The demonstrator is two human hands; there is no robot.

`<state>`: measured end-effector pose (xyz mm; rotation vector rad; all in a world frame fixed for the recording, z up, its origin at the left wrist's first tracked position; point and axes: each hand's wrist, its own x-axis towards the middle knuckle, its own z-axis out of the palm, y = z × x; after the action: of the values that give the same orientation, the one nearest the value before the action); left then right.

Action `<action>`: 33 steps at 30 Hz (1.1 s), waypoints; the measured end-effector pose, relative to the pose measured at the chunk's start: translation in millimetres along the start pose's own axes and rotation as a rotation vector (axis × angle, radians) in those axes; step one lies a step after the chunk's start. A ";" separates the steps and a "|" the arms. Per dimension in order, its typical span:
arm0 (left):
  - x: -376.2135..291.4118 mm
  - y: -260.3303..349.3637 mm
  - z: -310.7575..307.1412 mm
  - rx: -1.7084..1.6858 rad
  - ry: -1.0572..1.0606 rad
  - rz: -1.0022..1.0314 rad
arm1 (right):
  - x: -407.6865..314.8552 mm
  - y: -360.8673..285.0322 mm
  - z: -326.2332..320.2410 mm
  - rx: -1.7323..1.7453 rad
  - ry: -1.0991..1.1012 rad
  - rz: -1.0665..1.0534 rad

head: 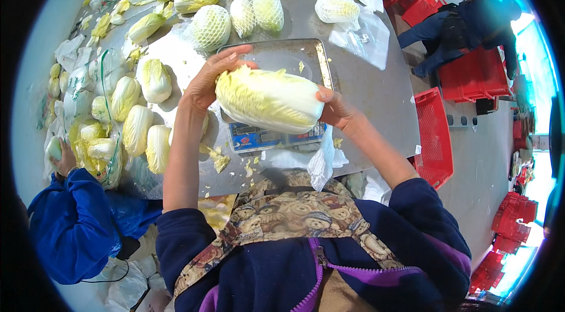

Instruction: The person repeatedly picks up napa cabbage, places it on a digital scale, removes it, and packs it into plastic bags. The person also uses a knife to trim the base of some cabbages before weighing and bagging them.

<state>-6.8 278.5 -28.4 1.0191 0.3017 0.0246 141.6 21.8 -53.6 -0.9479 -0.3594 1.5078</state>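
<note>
Between my two hands is a napa cabbage, lying sideways in front of me over a weighing scale. My left hand cups its leafy yellow end. At the white stem end, the fingers of my right hand press against the base. Part of the scale's metal pan shows behind the cabbage, with a leaf scrap on it. The blue control panel of the scale is partly covered by the cabbage. Whether the cabbage touches the pan cannot be told. White foam netting hangs at the table's front edge.
Napa cabbages in foam nets stand beyond the scale, and bare cabbages lie to the left. A co-worker in a blue jacket handles a cabbage at left. Red crates and another person are at right. Clear plastic bags lie on the metal table.
</note>
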 end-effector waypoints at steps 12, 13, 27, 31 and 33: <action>70.4 -119.0 -4.7 1.274 0.436 0.386 | 34.3 -44.4 -75.9 -0.153 0.408 -0.167; 77.2 -119.5 15.6 1.304 0.388 0.355 | 37.4 -47.4 -78.4 -0.173 0.394 -0.169; -105.1 -49.5 -18.0 1.496 -0.088 -0.460 | 79.6 -33.1 -88.5 -0.613 0.151 0.038; -126.1 -58.1 10.0 1.373 0.201 -0.247 | 71.0 -35.4 -107.3 -0.714 0.243 -0.009; -112.2 -57.5 55.5 0.970 0.185 -0.167 | 68.6 -31.3 -121.9 -0.914 0.346 -0.175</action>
<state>-106.7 183.8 -23.3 1.9538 0.5930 -0.1984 258.4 55.1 -129.9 -1.8045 -0.8851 0.9611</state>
